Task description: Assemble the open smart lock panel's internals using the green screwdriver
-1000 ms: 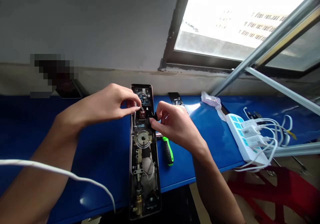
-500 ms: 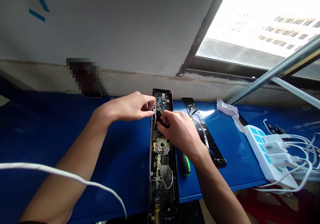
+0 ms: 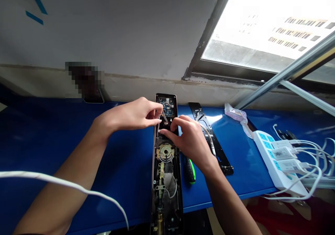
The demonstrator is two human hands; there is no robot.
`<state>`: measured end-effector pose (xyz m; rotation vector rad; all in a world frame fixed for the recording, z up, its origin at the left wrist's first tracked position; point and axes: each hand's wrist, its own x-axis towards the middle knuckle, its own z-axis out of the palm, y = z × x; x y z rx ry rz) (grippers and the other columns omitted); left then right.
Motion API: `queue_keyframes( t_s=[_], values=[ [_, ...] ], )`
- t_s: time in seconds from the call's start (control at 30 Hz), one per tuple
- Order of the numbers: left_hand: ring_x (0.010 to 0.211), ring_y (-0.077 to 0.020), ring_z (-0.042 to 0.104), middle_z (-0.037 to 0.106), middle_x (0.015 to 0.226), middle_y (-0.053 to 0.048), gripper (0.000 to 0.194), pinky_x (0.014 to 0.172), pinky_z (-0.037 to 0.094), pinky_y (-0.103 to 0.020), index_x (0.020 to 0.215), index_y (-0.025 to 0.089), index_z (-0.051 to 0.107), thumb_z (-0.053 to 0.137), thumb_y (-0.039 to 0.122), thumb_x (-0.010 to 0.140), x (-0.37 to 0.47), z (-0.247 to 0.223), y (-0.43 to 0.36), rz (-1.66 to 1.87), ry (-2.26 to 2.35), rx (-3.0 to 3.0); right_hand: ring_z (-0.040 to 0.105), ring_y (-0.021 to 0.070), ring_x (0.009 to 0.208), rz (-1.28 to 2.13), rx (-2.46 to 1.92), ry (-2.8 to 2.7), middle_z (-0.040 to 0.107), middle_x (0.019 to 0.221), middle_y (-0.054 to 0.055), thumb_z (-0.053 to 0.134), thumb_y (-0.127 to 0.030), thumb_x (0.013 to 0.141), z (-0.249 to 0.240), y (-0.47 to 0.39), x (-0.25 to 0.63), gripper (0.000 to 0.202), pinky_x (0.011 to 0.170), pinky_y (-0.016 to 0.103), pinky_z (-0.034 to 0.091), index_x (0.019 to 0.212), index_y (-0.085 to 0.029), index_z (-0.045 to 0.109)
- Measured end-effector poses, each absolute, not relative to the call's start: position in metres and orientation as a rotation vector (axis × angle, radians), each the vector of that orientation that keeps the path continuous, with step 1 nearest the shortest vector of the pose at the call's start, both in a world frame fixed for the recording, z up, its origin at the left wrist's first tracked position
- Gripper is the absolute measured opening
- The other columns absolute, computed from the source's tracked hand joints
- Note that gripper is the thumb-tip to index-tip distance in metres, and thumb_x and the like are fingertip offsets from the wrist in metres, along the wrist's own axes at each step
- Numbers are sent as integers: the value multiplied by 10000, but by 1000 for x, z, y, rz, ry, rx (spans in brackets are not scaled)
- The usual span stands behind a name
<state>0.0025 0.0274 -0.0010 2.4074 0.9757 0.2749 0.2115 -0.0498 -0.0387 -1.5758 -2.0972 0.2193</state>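
A long black housing [image 3: 166,168] with a round metal part [image 3: 166,152], brass pieces and thin wires lies on the blue table. At its far end sits a blue circuit board [image 3: 169,111]. My left hand [image 3: 146,114] is over the housing's left edge beside the board, thumb and forefinger closed near a thin cable [image 3: 164,117]; whether they grip it is hard to tell. My right hand [image 3: 187,133] is at the housing's right side, thumb and forefinger apart, nothing visible between them. The thumb reaches over the housing just below the cable's connector.
Right of the housing lie a green-black screwdriver handle [image 3: 190,170] and a black plate [image 3: 214,144] with wires. A white power strip [image 3: 272,168] with plugs stands farther right. A white cable [image 3: 104,195] crosses my left forearm.
My right thumb and forefinger have opened apart, uncovering the cable's connector. My left hand stays by the board. The whole view has shifted slightly.
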Motion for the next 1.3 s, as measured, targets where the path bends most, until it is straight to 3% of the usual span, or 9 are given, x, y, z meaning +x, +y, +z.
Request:
queue_keyframes(
  t_s=[0.2,0.4,0.53,0.67,0.77,0.93,1.03,1.17,1.3],
  values=[
    [577,-99,494,573,667,41,187,523,341,-242,748,198,562,651,262,899,18,-6,20,371,870,2467,423,99,552,375,-1871,-2252,581,637,-36,625,-375,981,-26,-63,252,299,544,289,285,753,-221,509],
    [593,-97,535,608,703,31,132,516,351,-245,805,189,609,680,234,908,35,-13,15,380,759,2539,407,115,543,518,-1928,-2407,584,641,-17,797,-271,800,-57,-82,264,273,515,306,222,722,-219,540],
    [662,-118,592,677,820,-5,67,576,423,-255,937,189,675,646,246,956,44,-13,8,490,736,2575,447,118,565,577,-1909,-2391,597,655,-27,783,-181,719,-64,-87,269,266,512,294,260,717,-225,521],
    [785,-144,643,713,1048,-57,155,689,496,-281,1075,191,698,583,265,1004,55,-14,1,623,733,2612,513,108,574,521,-1915,-2265,674,733,-21,665,-251,837,-33,-79,290,104,527,278,334,856,-233,565],
    [901,-183,661,715,1097,-78,184,779,532,-314,1109,185,713,577,261,1012,61,-17,-1,627,716,2654,599,122,666,445,-1880,-2227,734,829,-11,685,-293,839,-1,-66,309,117,592,278,401,892,-238,597],
    [1139,-261,622,768,1002,-64,113,939,545,-384,1004,219,769,671,233,949,65,-19,-5,371,415,2757,649,120,700,319,-1598,-2242,746,805,-22,744,-253,820,31,-36,326,88,639,267,461,866,-225,674],
    [1269,-292,585,788,923,-49,157,1031,525,-422,938,242,795,726,133,847,66,-18,-8,289,358,2759,657,126,723,353,-1448,-2258,731,804,-13,744,-251,824,37,-21,326,87,662,271,486,888,-211,702],
    [1320,-316,577,802,911,-38,305,1045,533,-433,901,241,809,708,5,737,67,-24,-8,272,368,2787,667,133,720,387,-1386,-2231,728,823,7,730,-260,834,41,-11,327,128,644,266,497,941,-199,695],
    [1286,-321,614,809,940,-31,286,1065,516,-464,848,236,800,686,-7,748,69,-33,-4,277,381,2823,652,123,681,349,-1423,-2233,714,797,1,732,-246,821,43,-9,329,130,609,259,483,939,-203,697]
  ],
)
